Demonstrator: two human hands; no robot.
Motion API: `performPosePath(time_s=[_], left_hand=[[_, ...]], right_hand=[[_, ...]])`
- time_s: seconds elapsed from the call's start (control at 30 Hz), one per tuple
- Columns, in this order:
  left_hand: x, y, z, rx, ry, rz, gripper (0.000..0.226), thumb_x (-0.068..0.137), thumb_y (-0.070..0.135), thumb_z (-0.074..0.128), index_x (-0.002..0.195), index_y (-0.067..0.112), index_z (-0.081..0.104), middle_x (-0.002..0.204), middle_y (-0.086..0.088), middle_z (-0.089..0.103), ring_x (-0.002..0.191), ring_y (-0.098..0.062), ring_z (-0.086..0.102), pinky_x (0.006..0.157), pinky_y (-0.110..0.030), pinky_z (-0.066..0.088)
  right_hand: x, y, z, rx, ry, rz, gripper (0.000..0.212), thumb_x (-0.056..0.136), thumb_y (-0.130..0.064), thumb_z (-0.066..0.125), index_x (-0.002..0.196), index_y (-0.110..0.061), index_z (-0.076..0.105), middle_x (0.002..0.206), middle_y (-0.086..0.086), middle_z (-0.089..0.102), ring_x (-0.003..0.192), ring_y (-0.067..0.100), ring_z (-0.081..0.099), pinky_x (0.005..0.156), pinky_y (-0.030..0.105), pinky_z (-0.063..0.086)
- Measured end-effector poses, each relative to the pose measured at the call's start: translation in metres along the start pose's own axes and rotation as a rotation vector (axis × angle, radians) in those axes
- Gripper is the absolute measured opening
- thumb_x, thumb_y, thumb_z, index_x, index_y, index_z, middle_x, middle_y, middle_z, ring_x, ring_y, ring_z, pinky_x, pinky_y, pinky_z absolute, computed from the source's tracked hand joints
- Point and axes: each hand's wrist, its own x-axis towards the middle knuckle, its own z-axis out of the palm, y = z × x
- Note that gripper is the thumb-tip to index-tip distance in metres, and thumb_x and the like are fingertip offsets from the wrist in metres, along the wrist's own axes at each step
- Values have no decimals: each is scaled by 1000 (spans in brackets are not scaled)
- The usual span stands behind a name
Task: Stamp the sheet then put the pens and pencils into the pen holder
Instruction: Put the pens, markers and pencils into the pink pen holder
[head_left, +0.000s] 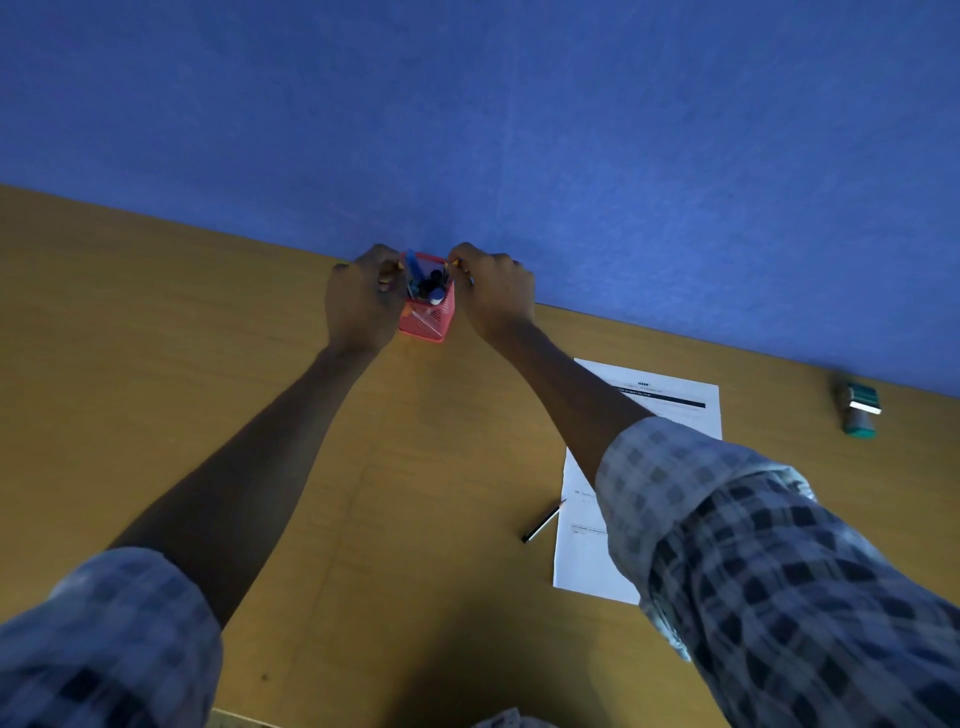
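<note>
Left hand: my left hand (363, 301) is curled against the left side of the pen holder (427, 312), fingers bent at its rim; whether it pinches a yellow pencil there or only steadies the wall, I cannot tell.
Right hand: my right hand (493, 291) is curled at the right rim, fingertips apparently pinching a thin yellow-tipped pencil; the view is too small to be sure.
Pen holder: red mesh, upright, already holding several pens, standing close to the blue wall (519, 130) at the desk's far edge.
Step in hand: I judge this to be lowering items into the holder; best done tip-down, with one hand bracing so the light mesh does not tip or slide.
Remaining item: a black pencil (543, 522) lies on the desk (208, 364), its tip just at the left edge of the sheet (582, 561).
Stamp: the stamp (860, 410) lies well apart, far right, near the wall.
Open room: bare desk between holder and sheet gives a free path back; the wall blocks any reach behind the holder.
</note>
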Motion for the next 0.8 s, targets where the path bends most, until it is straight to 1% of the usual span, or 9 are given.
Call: performPosePath(time_s=[0.07, 0.13, 0.2, 0.27, 0.4, 0.5, 0.6, 0.7, 0.8], left_hand=[[1, -2, 4, 75, -11, -33, 17, 87, 17, 59, 99, 11, 69, 95, -5, 76, 88, -26, 71, 79, -35, 52], [0, -5, 8, 153, -38, -79, 20, 89, 21, 56, 103, 16, 70, 100, -3, 75, 92, -30, 66, 79, -36, 48], [-1, -7, 10, 172, -65, -77, 21, 90, 22, 55, 101, 15, 71, 102, -6, 74, 92, -33, 64, 75, -37, 49], [-3, -10, 12, 158, -74, -31, 18, 89, 18, 57, 96, 12, 73, 102, -8, 72, 90, -31, 66, 72, -36, 50], [-3, -12, 13, 171, -94, -24, 19, 90, 19, 58, 97, 10, 74, 104, -8, 73, 93, -28, 67, 73, -34, 49], [0, -9, 10, 146, -57, -32, 20, 91, 21, 57, 98, 11, 73, 103, -7, 73, 94, -26, 66, 73, -32, 49], [6, -6, 6, 150, -32, -21, 20, 90, 20, 59, 99, 10, 74, 104, -9, 74, 99, -27, 65, 76, -35, 51], [5, -4, 6, 181, -80, -14, 19, 88, 18, 58, 95, 9, 74, 102, -9, 73, 101, -29, 63, 77, -36, 49], [-1, -6, 9, 231, -145, -4, 18, 88, 17, 58, 93, 8, 72, 98, -9, 73, 101, -31, 60, 77, -39, 48]], right_hand=[[3, -1, 1, -36, -31, -1, 25, 101, -25, 43, 112, -17, 64, 99, 9, 72, 91, 32, 66, 75, 36, 52], [6, -3, 3, -68, -66, -1, 27, 101, -24, 43, 108, -15, 67, 101, 8, 70, 93, 30, 65, 76, 37, 52], [9, -4, 5, -86, -101, 10, 28, 101, -23, 43, 107, -11, 68, 103, 8, 68, 94, 28, 64, 77, 37, 53], [13, -4, 9, -61, -136, 38, 29, 102, -25, 44, 110, -8, 66, 106, 9, 66, 96, 27, 64, 75, 34, 49], [17, -5, 15, -5, -183, 59, 28, 101, -22, 45, 114, -5, 64, 110, 11, 64, 98, 28, 63, 70, 33, 43], [16, -5, 16, 26, -181, 40, 27, 101, -20, 44, 111, -4, 65, 108, 13, 62, 95, 31, 62, 69, 34, 44], [16, -6, 16, 48, -162, 19, 29, 101, -22, 44, 114, -9, 67, 108, 11, 61, 94, 29, 62, 68, 32, 43], [15, -6, 15, 67, -137, 14, 28, 100, -23, 45, 118, -15, 65, 108, 8, 62, 96, 26, 62, 68, 31, 41], [12, -5, 10, 108, -121, 21, 27, 97, -20, 48, 116, -14, 66, 108, 8, 64, 97, 29, 63, 73, 36, 49]])
